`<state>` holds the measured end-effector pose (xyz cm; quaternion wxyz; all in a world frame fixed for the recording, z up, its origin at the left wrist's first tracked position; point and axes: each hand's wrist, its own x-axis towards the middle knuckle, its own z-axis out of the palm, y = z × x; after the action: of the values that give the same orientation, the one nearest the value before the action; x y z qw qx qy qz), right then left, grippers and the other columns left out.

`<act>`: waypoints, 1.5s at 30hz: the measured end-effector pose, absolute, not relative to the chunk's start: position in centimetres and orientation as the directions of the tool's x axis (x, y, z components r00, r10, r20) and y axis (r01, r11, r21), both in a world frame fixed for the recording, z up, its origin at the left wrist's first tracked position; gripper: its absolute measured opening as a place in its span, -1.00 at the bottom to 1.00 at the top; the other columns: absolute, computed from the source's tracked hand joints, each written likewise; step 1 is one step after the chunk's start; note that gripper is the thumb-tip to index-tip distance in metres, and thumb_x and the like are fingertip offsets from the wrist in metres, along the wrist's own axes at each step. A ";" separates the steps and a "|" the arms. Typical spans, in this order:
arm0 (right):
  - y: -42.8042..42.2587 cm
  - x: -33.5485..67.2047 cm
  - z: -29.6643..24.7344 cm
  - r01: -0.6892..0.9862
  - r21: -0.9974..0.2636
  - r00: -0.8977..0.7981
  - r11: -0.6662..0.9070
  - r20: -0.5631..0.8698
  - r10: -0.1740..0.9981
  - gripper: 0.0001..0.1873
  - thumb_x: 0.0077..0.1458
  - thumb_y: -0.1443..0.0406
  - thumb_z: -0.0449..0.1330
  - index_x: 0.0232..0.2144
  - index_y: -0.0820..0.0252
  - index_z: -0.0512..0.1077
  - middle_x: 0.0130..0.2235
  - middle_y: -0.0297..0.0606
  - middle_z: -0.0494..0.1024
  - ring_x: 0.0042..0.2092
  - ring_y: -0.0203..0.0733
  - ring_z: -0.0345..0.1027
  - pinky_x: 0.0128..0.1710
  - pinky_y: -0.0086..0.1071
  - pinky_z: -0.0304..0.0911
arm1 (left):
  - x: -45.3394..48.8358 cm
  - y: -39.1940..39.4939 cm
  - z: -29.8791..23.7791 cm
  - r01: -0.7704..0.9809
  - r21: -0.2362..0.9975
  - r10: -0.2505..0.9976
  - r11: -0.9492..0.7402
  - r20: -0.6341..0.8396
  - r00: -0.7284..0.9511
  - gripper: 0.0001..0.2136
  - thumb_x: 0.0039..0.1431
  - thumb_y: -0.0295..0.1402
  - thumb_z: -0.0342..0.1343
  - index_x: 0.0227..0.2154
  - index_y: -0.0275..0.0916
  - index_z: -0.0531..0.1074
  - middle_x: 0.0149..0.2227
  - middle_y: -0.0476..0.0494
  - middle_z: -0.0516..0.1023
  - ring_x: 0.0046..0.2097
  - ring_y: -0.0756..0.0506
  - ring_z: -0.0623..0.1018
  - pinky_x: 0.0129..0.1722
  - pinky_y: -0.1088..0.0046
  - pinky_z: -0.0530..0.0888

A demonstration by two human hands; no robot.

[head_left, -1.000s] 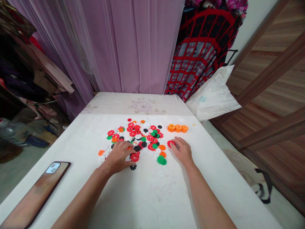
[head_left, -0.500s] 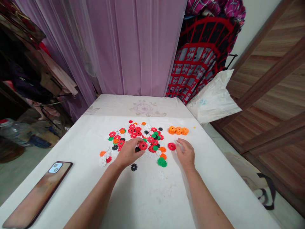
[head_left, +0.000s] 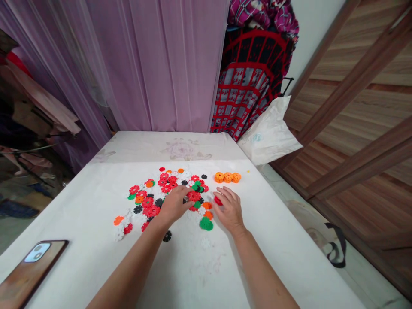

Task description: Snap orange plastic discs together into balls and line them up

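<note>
Flower-shaped plastic discs in red, white, black, green and orange lie in a loose pile (head_left: pixel 169 182) on the white-covered table (head_left: pixel 206 262). My left hand (head_left: pixel 174 206) reaches over the right part of the pile, its thumb and fingers bent around a red disc (head_left: pixel 194 196). Dark bits show between those fingers, too small to name. Right of the pile, my right hand (head_left: pixel 230 210) has its fingers curled over another red disc (head_left: pixel 218 200), partly hidden by them. Just in front of that hand lies a stack of green discs (head_left: pixel 206 223).
Three joined orange clusters (head_left: pixel 228 177) sit beyond my right hand. A phone (head_left: pixel 35 270) lies at the table's left front. A white bag (head_left: pixel 267 133) stands by the far right corner, and a purple curtain (head_left: pixel 161 64) hangs behind the table.
The view has turned to the right. My left hand has moved rightward across the pile. My right hand has closed in over the red disc beside it.
</note>
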<state>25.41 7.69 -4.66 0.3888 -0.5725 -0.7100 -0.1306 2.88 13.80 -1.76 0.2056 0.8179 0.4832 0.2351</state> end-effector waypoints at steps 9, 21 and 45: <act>8.9 23.1 -3.1 0.889 -0.395 -0.021 0.231 0.468 0.883 -0.77 0.09 0.26 0.20 -0.20 0.05 0.57 -0.14 -0.26 0.63 -0.04 -0.08 0.38 0.02 -0.19 0.21 | -3.6 14.9 -3.4 0.828 0.408 0.849 -0.385 0.508 0.145 -0.68 0.26 -0.15 -0.04 -0.10 -0.16 0.50 -0.02 -0.22 0.57 0.02 -0.22 0.52 0.07 0.12 0.40; 9.6 16.5 -0.9 0.971 -0.236 0.015 0.032 0.197 0.980 -0.68 0.04 0.11 0.25 -0.20 0.16 0.53 -0.18 -0.06 0.57 -0.06 0.08 0.31 -0.09 -0.13 0.15 | -5.6 14.2 -4.4 0.856 0.398 0.855 -0.328 0.511 0.090 -0.67 0.28 -0.18 -0.11 -0.15 -0.22 0.50 -0.11 -0.22 0.62 -0.06 -0.18 0.57 0.00 0.22 0.44; 7.7 27.5 -4.0 0.786 -0.613 0.323 -0.079 0.298 0.898 -0.64 -0.08 0.15 0.20 -0.17 0.06 0.39 -0.23 -0.30 0.59 -0.23 -0.15 0.46 -0.18 -0.28 0.32 | -6.0 14.4 -4.6 0.847 0.435 0.890 -0.305 0.446 0.092 -0.70 0.22 -0.22 -0.07 -0.17 -0.17 0.52 -0.11 -0.17 0.63 -0.08 -0.19 0.59 -0.01 0.22 0.48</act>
<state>27.51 7.68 -3.99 0.3576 -0.7304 -0.5766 0.0785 -5.98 14.37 -4.57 0.0330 0.7382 0.5884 0.3282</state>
